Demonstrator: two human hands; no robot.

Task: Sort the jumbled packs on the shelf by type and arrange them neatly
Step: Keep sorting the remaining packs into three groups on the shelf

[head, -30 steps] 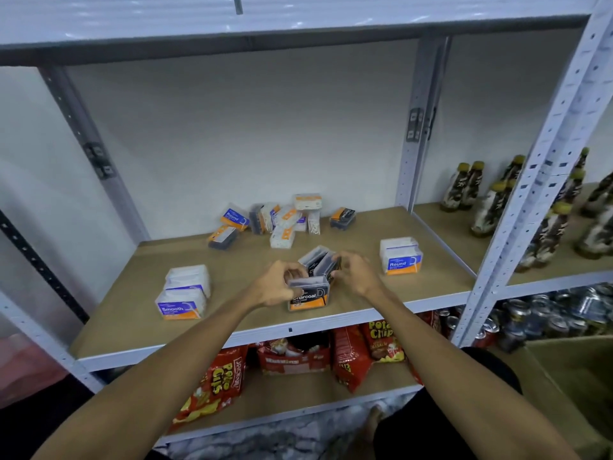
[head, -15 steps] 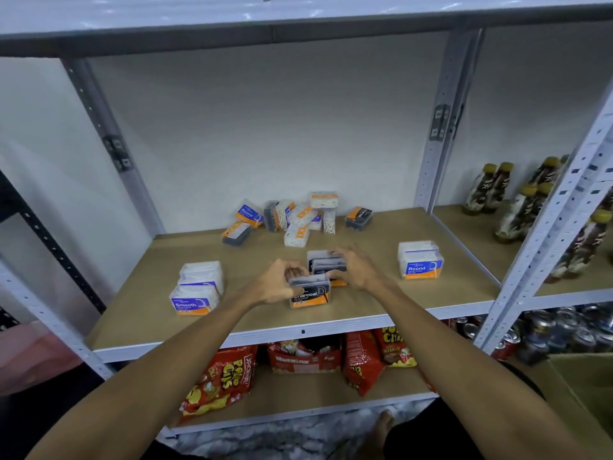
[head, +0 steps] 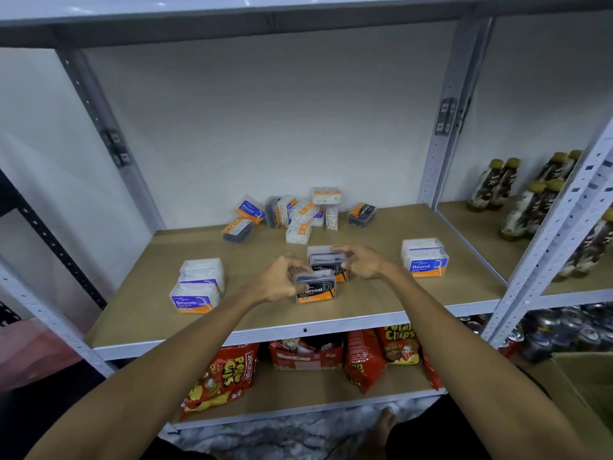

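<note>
The front Charcoal pack (head: 316,288) is stood upright near the front edge of the shelf (head: 381,303), about midway along. Its label faces out and dark contents are seen through the clear lid. The rear Charcoal pack (head: 328,262) is set directly behind it, touching. A further clear lid is seen behind that; its type cannot be read.

The grip of the left hand (head: 280,280) is closed on the left end of the front Charcoal pack, with the fingers curled round its side. The grip of the right hand (head: 363,262) is closed on the right end of the rear Charcoal pack, with the fingers curled over its top edge. Both forearms are stretched in from below.

The Smooth packs (head: 199,287) are lined front to back on the left of the shelf, well apart from the hands. The Round packs (head: 424,260) are grouped on the right, labels facing out.

The jumbled heap (head: 298,212) is seen against the back wall, its packs tilted and leaning on each other. Blue-labelled, white and dark packs are mixed in it. One dark pack (head: 362,214) is tilted just right of the heap.

Red chip bags (head: 225,373) are crowded on the lower shelf. In the bay to the right, yellow-capped bottles (head: 497,184) are stood on the same level, and cans (head: 580,330) are packed beneath.
</note>
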